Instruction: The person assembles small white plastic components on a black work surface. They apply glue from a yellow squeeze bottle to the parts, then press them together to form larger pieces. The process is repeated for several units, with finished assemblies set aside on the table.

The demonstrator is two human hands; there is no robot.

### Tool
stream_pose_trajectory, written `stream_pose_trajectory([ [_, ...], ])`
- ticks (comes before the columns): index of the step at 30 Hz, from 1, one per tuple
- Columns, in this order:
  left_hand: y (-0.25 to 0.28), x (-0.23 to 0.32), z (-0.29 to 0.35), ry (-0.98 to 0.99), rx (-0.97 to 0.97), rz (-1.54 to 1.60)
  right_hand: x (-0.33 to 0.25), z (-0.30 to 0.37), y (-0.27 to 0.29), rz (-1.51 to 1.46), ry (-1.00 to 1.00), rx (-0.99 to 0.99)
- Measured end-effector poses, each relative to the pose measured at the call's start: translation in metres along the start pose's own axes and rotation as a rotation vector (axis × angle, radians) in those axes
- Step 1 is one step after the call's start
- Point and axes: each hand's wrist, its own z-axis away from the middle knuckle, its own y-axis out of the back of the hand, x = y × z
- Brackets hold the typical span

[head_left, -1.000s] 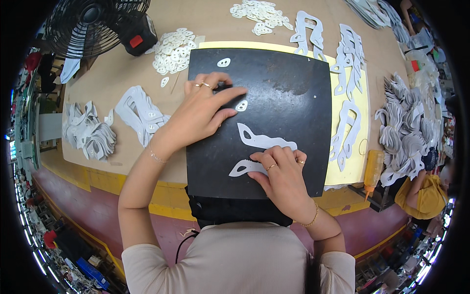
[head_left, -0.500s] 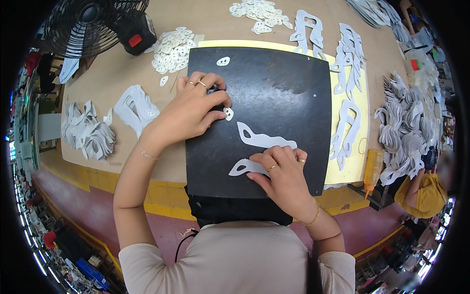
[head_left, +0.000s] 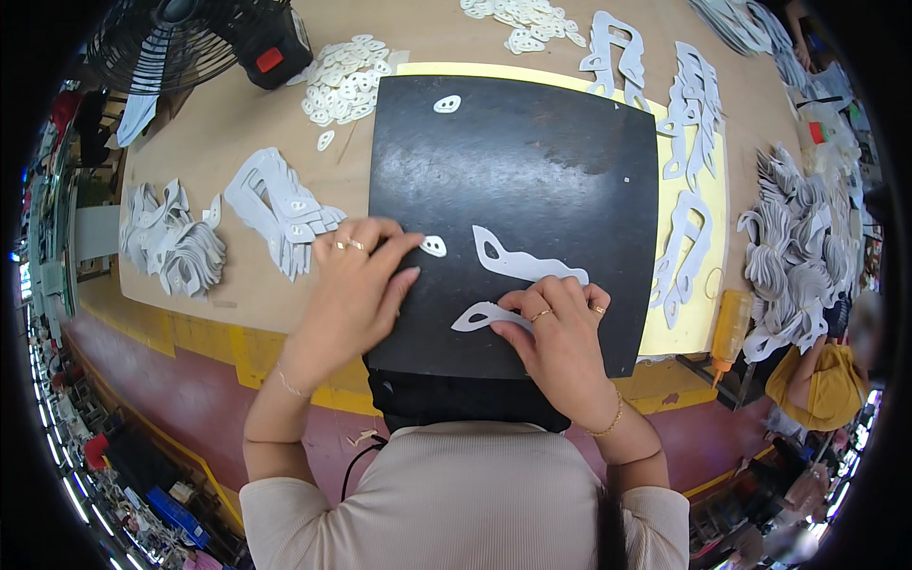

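On the black board lies a pale grey U-shaped cut-out with an eye-shaped hole at each tip. My right hand is closed over its bend, thumb on the near arm and fingers bunched above. To its left, a small white oval piece with two holes rests flat on the board. My left hand is beside it, index fingertip at its left edge and thumb spread apart below. Another small two-holed oval sits near the board's far left corner.
Small white pieces are heaped past the board's far left corner, near a black fan. Grey cut-outs lie left, others in bundles right. Several more rest on yellow sheets. A yellow squeeze bottle stands at the right edge.
My left hand has moved nearer to me, its thumb coming away from the small oval. That piece now lies a little nearer and further left. My right hand stays on the cut-out.
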Motion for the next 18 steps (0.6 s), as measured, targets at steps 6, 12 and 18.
stream_pose_trajectory([
  [6, -0.018, 0.037, 0.031, 0.116, 0.029, 0.117, 0.003, 0.001, 0.003, -0.133, 0.027, -0.015],
  [12, -0.031, 0.060, 0.038, 0.131, -0.002, 0.268, 0.003, 0.002, 0.014, -0.175, -0.080, -0.006],
  [18, -0.032, 0.064, 0.034, 0.245, -0.015, 0.317, 0.004, 0.003, 0.014, -0.206, -0.126, -0.007],
])
